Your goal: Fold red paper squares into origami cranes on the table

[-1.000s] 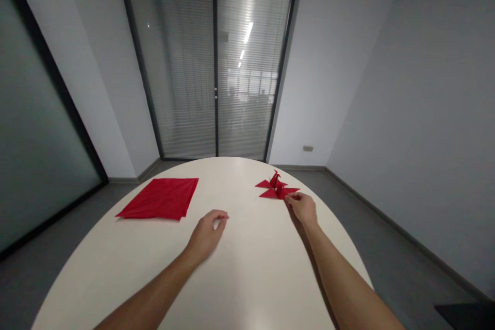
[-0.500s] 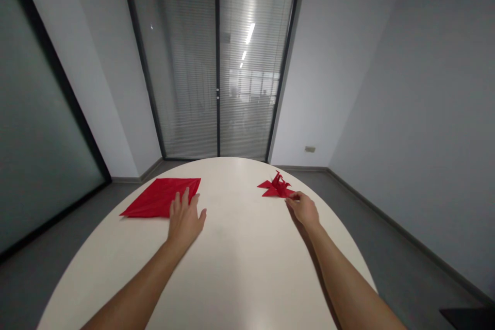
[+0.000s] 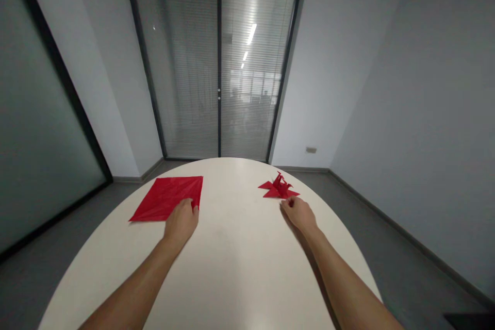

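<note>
A flat, creased sheet of red paper lies on the left part of the white table. At its near right corner, my left hand is closed, thumb and fingers pinching the paper's edge. Red folded paper cranes sit close together on the right, with pointed wings and thin necks; they overlap too much to count. Just in front of them, my right hand rests with curled fingers, and no paper shows in its grasp. Whether it still brushes the nearest wing is hard to tell.
The round white table has a curved edge on every visible side. Beyond it stand a dark-framed glass partition with blinds and pale walls. A dark object shows at the lower right corner.
My left hand has gone from spread fingers over the paper to a pinch at its corner, and the sheet has shifted slightly right. My right hand has drawn back slightly from the cranes.
</note>
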The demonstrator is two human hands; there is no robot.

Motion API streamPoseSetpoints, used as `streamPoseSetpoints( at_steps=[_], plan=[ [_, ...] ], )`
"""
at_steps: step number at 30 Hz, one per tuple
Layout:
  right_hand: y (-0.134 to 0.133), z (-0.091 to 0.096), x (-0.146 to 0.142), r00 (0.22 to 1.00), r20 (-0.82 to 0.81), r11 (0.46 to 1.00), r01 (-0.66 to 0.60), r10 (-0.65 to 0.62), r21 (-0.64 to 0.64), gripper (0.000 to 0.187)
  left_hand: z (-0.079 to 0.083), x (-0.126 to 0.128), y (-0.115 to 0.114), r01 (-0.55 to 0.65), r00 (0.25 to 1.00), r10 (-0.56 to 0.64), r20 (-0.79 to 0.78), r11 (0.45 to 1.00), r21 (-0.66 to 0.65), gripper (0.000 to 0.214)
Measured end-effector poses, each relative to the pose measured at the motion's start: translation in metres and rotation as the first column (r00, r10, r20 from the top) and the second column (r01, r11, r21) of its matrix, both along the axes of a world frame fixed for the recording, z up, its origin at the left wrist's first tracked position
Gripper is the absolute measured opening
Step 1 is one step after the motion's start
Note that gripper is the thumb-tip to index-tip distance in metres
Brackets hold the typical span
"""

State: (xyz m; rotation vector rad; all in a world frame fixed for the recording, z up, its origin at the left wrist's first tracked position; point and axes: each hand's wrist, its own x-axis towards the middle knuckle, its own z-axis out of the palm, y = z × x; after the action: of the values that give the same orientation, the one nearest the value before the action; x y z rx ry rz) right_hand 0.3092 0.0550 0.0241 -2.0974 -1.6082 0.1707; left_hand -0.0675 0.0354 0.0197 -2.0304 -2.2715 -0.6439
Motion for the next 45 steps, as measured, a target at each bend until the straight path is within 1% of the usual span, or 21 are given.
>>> streamPoseSetpoints(
  at_steps=[5, 8, 10, 12, 14, 17, 20, 23, 25, 26, 28, 29, 31, 32, 34, 36, 37, 39, 41, 43, 45],
  plan=[
    [-0.005, 0.004, -0.013, 0.999, 0.001, 0.999, -0.038, 0.038, -0.002, 0.024, 0.010, -0.009, 0.001, -0.032, 0.999, 0.031, -0.027, 0.998, -0.051, 0.024],
    [-0.007, 0.006, -0.021, 0.998, -0.002, 0.998, -0.069, 0.069, 0.015, 0.023, 0.018, -0.015, -0.002, -0.071, 0.997, 0.071, -0.024, 0.997, -0.029, 0.022],
    [-0.009, 0.007, -0.027, 0.996, -0.003, 0.996, -0.090, 0.090, 0.025, 0.022, 0.025, -0.016, -0.004, -0.098, 0.995, 0.099, -0.001, 0.994, 0.053, 0.021],
    [-0.012, 0.009, -0.033, 0.992, -0.013, 0.992, -0.122, 0.123, 0.035, 0.021, 0.032, -0.013, -0.008, -0.084, 0.996, 0.084, 0.009, 0.976, 0.203, 0.020],
    [-0.015, 0.012, -0.040, 0.985, -0.034, 0.985, -0.165, 0.167, 0.056, 0.023, 0.038, -0.005, -0.012, 0.015, 0.999, -0.002, -0.037, 0.937, 0.349, 0.018],
    [-0.022, 0.017, -0.052, 0.956, -0.124, 0.962, -0.253, 0.264, 0.103, 0.035, 0.042, 0.020, -0.024, 0.197, 0.980, -0.165, -0.111, 0.884, 0.425, 0.014],
    [-0.028, 0.019, -0.069, 0.856, -0.320, 0.914, -0.383, 0.407, 0.137, 0.049, 0.037, 0.053, -0.042, 0.373, 0.927, -0.359, -0.111, 0.851, 0.369, 0.013],
    [-0.032, 0.015, -0.086, 0.710, -0.563, 0.894, -0.428, 0.423, 0.132, 0.051, 0.029, 0.083, -0.063, 0.532, 0.840, -0.542, -0.032, 0.810, 0.246, 0.013],
    [-0.033, 0.010, -0.092, 0.650, -0.599, 0.868, -0.466, 0.468, 0.172, 0.047, 0.026, 0.095, -0.073, 0.637, 0.754, -0.653, 0.068, 0.753, 0.162, 0.009],
    [-0.033, 0.008, -0.094, 0.641, -0.581, 0.855, -0.467, 0.502, 0.224, 0.041, 0.026, 0.097, -0.075, 0.671, 0.718, -0.684, 0.129, 0.729, 0.134, 0.010],
    [-0.032, 0.004, -0.092, 0.657, -0.528, 0.839, -0.479, 0.538, 0.258, 0.031, 0.026, 0.095, -0.074, 0.662, 0.706, -0.670, 0.227, 0.739, 0.122, 0.018],
    [-0.031, 0.003, -0.089, 0.654, -0.520, 0.830, -0.498, 0.550, 0.251, 0.029, 0.026, 0.092, -0.072, 0.641, 0.723, -0.650, 0.235, 0.758, 0.122, 0.020],
    [-0.029, 0.002, -0.082, 0.645, -0.517, 0.812, -0.549, 0.564, 0.201, 0.029, 0.024, 0.083, -0.064, 0.585, 0.785, -0.598, 0.161, 0.802, 0.125, 0.021],
    [-0.029, 0.003, -0.078, 0.659, -0.502, 0.812, -0.558, 0.560, 0.172, 0.032, 0.022, 0.078, -0.060, 0.567, 0.811, -0.575, 0.111, 0.818, 0.096, 0.030],
    [-0.028, 0.007, -0.072, 0.758, -0.393, 0.849, -0.511, 0.520, 0.137, 0.044, 0.016, 0.073, -0.054, 0.536, 0.844, -0.535, 0.051, 0.843, -0.029, 0.058],
    [-0.031, 0.015, -0.073, 0.885, -0.170, 0.897, -0.405, 0.434, 0.179, 0.062, 0.012, 0.073, -0.052, 0.513, 0.857, -0.514, 0.034, 0.847, -0.138, 0.070],
    [-0.033, 0.020, -0.077, 0.912, -0.036, 0.891, -0.391, 0.409, 0.230, 0.067, 0.010, 0.075, -0.052, 0.512, 0.856, -0.516, 0.019, 0.843, -0.168, 0.071],
    [-0.041, 0.028, -0.090, 0.889, 0.140, 0.834, -0.458, 0.437, 0.306, 0.058, 0.010, 0.080, -0.055, 0.503, 0.857, -0.516, -0.014, 0.842, -0.196, 0.071],
    [-0.051, 0.030, -0.107, 0.855, 0.199, 0.795, -0.518, 0.479, 0.315, 0.043, 0.010, 0.085, -0.059, 0.503, 0.853, -0.520, -0.049, 0.843, -0.191, 0.071],
    [-0.059, 0.025, -0.122, 0.806, 0.171, 0.771, -0.592, 0.567, 0.235, 0.044, 0.011, 0.088, -0.061, 0.505, 0.847, -0.525, -0.085, 0.844, -0.179, 0.068],
    [-0.063, 0.016, -0.130, 0.770, 0.131, 0.763, -0.638, 0.625, 0.106, 0.050, 0.010, 0.090, -0.063, 0.511, 0.840, -0.531, -0.114, 0.844, -0.164, 0.065]
  ],
)
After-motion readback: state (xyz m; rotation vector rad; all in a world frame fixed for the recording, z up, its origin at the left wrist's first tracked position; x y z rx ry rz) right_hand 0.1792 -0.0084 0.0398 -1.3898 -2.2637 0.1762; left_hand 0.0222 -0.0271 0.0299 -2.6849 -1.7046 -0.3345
